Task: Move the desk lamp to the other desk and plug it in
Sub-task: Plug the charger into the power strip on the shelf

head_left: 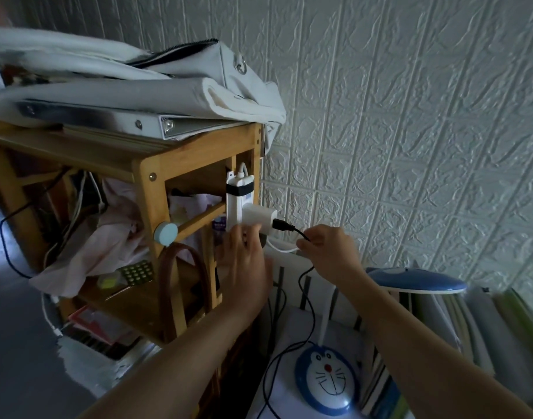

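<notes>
The desk lamp stands at the lower right on a white surface: a blue and white cartoon-cat base [327,378], a white neck and a blue head [416,281]. Its black cable [304,303] runs up to a black plug [281,225] seated in a white adapter [257,218]. The adapter sits on a white power strip [238,195] strapped to the wooden shelf [150,182]. My right hand [328,252] pinches the cable just behind the plug. My left hand [245,258] presses against the underside of the adapter and strip, fingers partly curled.
A white bag [198,71] and a binder [114,119] lie on top of the shelf. Cloth, cables and a brown handle [180,282] fill its lower levels. Upright books and folders [470,328] stand at the right. A textured white wall [410,116] is behind.
</notes>
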`<state>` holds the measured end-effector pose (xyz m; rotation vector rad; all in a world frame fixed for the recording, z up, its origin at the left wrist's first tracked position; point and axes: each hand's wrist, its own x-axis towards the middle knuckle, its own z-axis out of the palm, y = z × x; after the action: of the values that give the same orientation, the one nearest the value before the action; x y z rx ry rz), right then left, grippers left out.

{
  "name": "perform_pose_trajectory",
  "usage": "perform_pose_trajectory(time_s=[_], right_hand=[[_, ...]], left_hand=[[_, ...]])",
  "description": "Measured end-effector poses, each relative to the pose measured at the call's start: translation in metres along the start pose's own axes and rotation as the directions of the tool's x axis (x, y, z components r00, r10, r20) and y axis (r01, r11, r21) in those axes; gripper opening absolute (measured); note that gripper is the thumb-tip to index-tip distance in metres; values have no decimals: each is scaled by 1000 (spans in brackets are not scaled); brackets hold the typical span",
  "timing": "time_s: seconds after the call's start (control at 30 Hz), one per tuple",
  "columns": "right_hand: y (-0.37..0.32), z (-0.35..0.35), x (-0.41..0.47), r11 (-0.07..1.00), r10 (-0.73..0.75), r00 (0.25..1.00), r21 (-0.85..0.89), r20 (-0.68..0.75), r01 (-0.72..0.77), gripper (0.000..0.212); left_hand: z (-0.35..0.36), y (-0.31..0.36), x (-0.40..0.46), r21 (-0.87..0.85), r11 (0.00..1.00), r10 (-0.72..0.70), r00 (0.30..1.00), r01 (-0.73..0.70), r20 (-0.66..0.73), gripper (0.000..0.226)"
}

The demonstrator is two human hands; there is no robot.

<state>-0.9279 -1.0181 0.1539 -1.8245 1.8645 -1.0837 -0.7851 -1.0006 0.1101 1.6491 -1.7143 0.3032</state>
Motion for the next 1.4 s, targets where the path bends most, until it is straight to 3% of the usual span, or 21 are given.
perform_pose_trajectory(time_s=[0.07,0.2,0.37,0.6,0.93,1.17,1.4], right_hand=[[-3,4,0,996,12,999,90,-33,-9,17],[-9,11,8,979,3,997,203,-80,13,11],[-12,17,14,983,2,991,184,-136,23,10],[-14,18,16,987,-5,989,155,-146,28,9],[-14,16,13,991,-22,991,125,-130,38,10],[-10,21,-12,996,16,996,84,-83,-9,63],[4,19,-51,994,102,995,40,-19,-101,79]], left_hand=[[1,0,0,-48,999,-14,1000,14,4,45],[0,2,9,81,997,-15,1000,17,-21,49],[0,6,24,150,988,47,995,-33,-92,61],[3,7,30,159,987,39,989,-15,-146,55],[-7,5,20,137,990,60,993,-46,-97,61],[-14,0,-2,71,996,62,998,-61,-19,53],[-12,-2,-28,52,995,83,994,-87,70,58]])
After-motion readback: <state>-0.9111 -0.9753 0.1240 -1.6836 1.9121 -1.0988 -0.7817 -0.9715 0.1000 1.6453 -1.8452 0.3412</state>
